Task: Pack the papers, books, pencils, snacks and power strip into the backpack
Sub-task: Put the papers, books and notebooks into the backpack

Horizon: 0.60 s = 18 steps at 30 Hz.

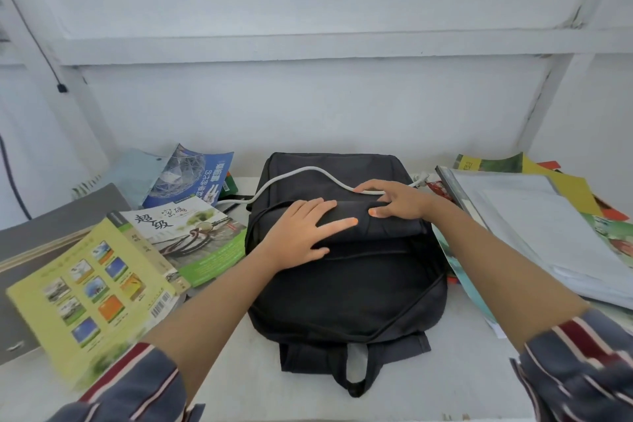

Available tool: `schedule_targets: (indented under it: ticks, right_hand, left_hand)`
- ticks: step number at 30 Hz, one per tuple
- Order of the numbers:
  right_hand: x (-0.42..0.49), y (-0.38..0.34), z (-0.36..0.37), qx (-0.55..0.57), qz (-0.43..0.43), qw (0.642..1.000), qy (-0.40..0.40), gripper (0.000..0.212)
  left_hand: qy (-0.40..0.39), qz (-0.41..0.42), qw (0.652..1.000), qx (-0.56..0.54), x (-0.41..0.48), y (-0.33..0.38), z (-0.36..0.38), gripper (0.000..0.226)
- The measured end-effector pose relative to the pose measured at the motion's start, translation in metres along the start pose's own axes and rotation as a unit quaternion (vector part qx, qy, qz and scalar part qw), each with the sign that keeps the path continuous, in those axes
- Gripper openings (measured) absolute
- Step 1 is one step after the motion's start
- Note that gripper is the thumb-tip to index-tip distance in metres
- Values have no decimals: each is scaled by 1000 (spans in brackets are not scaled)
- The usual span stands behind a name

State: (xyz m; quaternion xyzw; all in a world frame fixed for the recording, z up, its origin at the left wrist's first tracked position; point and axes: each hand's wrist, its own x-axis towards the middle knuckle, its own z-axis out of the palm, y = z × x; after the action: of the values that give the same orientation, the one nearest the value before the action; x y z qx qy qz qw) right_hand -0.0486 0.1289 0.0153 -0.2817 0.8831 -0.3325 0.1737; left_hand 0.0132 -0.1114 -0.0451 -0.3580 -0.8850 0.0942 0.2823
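Observation:
A black backpack point(346, 288) lies flat on the white desk, its main zipper open along the right side. My left hand point(305, 233) presses flat on the folded-back front flap, fingers spread. My right hand point(394, 200) grips the flap's upper edge, thumb under and fingers over it, also touching a white power cord point(301, 173) that runs across the bag's top. The cord's plug point(423, 177) pokes out at the right. Books lie left: a yellow one point(92, 295), a green-and-white one point(198, 233), a blue one point(195, 178). A stack of papers point(548, 233) lies to the right.
A grey laptop-like slab point(51, 226) sits under the left books. A red snack wrapper point(440, 188) shows beside the plug. Colourful books point(575, 188) lie under the paper stack. A white wall with shelf rails stands close behind the desk point(239, 370).

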Motion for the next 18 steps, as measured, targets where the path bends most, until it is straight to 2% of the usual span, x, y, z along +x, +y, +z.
schedule_targets:
  ticks: [2, 5, 8, 12, 15, 18]
  right_hand:
    - [7, 0, -3, -18, 16, 1000, -5, 46]
    - [12, 2, -4, -15, 40, 999, 4, 45]
    - [8, 3, -1, -12, 40, 997, 61, 49]
    - [0, -4, 4, -43, -15, 989, 141, 47]
    - [-7, -5, 10, -54, -16, 995, 88, 49]
    - [-10, 1, 13, -71, -18, 994, 81, 48]
  left_hand:
    - [-21, -4, 1000, -18, 2, -6, 1, 92]
    - [-54, -12, 995, -84, 11, -12, -3, 97]
    - [-87, -23, 984, -153, 17, -16, -7, 93]
    - [-108, -77, 966, -222, 22, -20, -11, 88]
    - [-120, -114, 952, -256, 25, -22, -10, 85]
    - [-127, -98, 954, -253, 23, -21, -8, 79]
